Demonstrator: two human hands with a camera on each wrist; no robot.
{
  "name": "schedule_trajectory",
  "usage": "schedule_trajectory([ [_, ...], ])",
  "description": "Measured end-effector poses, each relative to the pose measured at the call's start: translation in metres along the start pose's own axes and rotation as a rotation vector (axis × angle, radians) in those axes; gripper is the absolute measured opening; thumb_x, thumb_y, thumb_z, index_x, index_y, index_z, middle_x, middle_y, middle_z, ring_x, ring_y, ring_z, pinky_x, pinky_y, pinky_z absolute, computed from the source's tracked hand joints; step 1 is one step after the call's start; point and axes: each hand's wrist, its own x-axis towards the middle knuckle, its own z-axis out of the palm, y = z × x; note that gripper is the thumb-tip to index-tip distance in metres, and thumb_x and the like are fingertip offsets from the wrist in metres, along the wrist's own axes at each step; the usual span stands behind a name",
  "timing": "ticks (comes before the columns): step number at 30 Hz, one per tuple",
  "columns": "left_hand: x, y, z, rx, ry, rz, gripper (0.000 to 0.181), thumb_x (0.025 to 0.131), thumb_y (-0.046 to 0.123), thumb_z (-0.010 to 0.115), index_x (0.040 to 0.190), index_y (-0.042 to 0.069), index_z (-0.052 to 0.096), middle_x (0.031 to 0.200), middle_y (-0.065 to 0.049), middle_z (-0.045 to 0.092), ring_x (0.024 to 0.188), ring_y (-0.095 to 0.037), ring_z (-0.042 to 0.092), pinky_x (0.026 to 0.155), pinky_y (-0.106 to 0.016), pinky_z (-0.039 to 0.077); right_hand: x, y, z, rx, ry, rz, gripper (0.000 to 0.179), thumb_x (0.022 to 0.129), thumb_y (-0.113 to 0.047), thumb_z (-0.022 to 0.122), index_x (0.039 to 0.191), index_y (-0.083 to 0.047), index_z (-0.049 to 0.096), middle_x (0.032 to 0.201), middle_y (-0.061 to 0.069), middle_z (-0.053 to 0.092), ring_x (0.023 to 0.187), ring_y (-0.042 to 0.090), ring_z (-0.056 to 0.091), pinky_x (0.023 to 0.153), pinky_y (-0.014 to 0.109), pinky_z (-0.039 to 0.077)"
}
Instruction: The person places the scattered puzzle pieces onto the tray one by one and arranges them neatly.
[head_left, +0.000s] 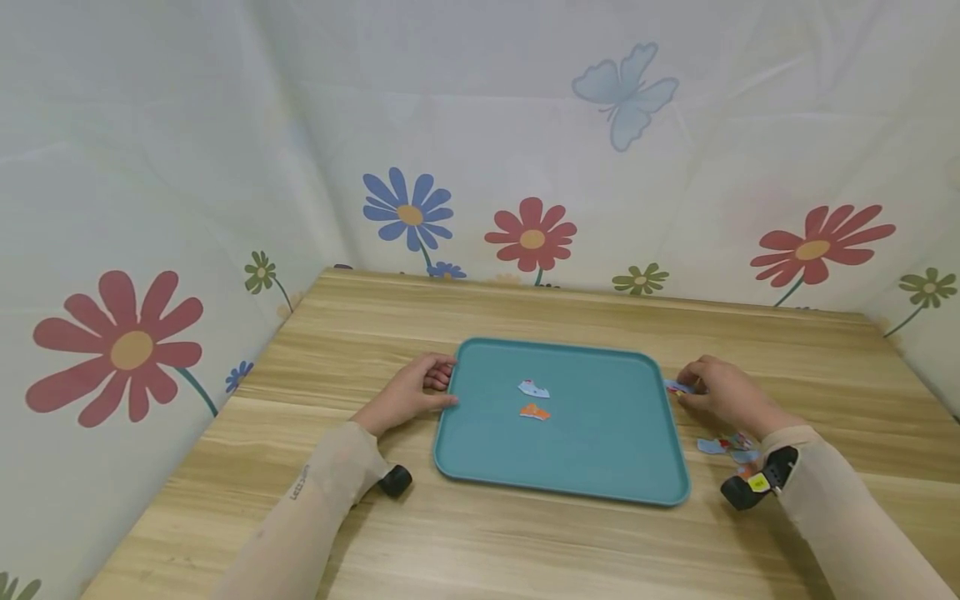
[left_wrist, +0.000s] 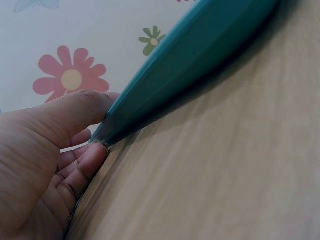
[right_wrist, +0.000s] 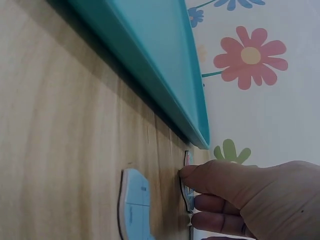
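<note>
A teal tray [head_left: 585,450] lies on the wooden table, with a light blue puzzle piece [head_left: 534,390] and an orange puzzle piece [head_left: 535,412] on it, left of its middle. My left hand [head_left: 408,390] holds the tray's left edge; in the left wrist view its thumb [left_wrist: 85,110] presses on the rim and the fingers curl beneath. Just outside the right edge, my right hand [head_left: 726,390] pinches a blue and red puzzle piece [head_left: 675,387] low over the table. In the right wrist view the thumb [right_wrist: 220,177] covers part of that piece.
Several loose puzzle pieces [head_left: 742,457] lie in a group right of the tray, partly behind the right wrist's camera [head_left: 742,492]. A light blue piece [right_wrist: 136,205] shows close up in the right wrist view. Flower-printed cloth [head_left: 480,125] hangs behind the table [head_left: 525,542].
</note>
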Motion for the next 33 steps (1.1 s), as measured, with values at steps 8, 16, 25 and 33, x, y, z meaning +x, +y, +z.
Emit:
schedule_trajectory([
  [8, 0.001, -0.001, 0.0, 0.009, 0.003, -0.002, 0.062, 0.083, 0.01, 0.075, 0.137, -0.001, 0.045, 0.122, -0.017, 0.055, 0.104, -0.022, 0.056, 0.091, -0.03, 0.05, 0.002, -0.001, 0.0, -0.036, -0.011, 0.021, 0.021, 0.083, -0.013, 0.071, 0.094, 0.003, 0.064, 0.085, 0.01, 0.06, 0.076, 0.02, 0.057, 0.071, 0.041, 0.052],
  [16, 0.002, -0.006, 0.002, 0.008, 0.012, 0.017, 0.062, 0.083, 0.01, 0.075, 0.136, -0.001, 0.046, 0.122, -0.019, 0.054, 0.105, -0.024, 0.056, 0.091, -0.033, 0.05, 0.002, -0.002, 0.001, -0.094, -0.009, 0.031, 0.022, 0.082, -0.015, 0.072, 0.093, 0.002, 0.064, 0.085, 0.01, 0.061, 0.076, 0.02, 0.056, 0.072, 0.043, 0.052],
  [25, 0.001, -0.005, 0.002, 0.006, 0.01, 0.012, 0.062, 0.083, 0.011, 0.075, 0.137, 0.0, 0.046, 0.121, -0.017, 0.055, 0.104, -0.022, 0.055, 0.089, -0.029, 0.05, -0.004, -0.003, -0.006, -0.074, 0.027, 0.022, 0.025, 0.082, -0.015, 0.07, 0.098, 0.003, 0.063, 0.09, 0.013, 0.062, 0.08, 0.024, 0.059, 0.074, 0.045, 0.051],
  [33, -0.001, 0.003, 0.002, 0.008, 0.008, 0.008, 0.064, 0.084, 0.008, 0.074, 0.138, -0.004, 0.043, 0.124, -0.021, 0.054, 0.106, -0.027, 0.055, 0.092, -0.037, 0.05, -0.002, -0.006, -0.014, -0.085, 0.042, 0.055, 0.029, 0.083, -0.017, 0.071, 0.102, 0.003, 0.064, 0.092, 0.014, 0.063, 0.078, 0.022, 0.058, 0.071, 0.044, 0.052],
])
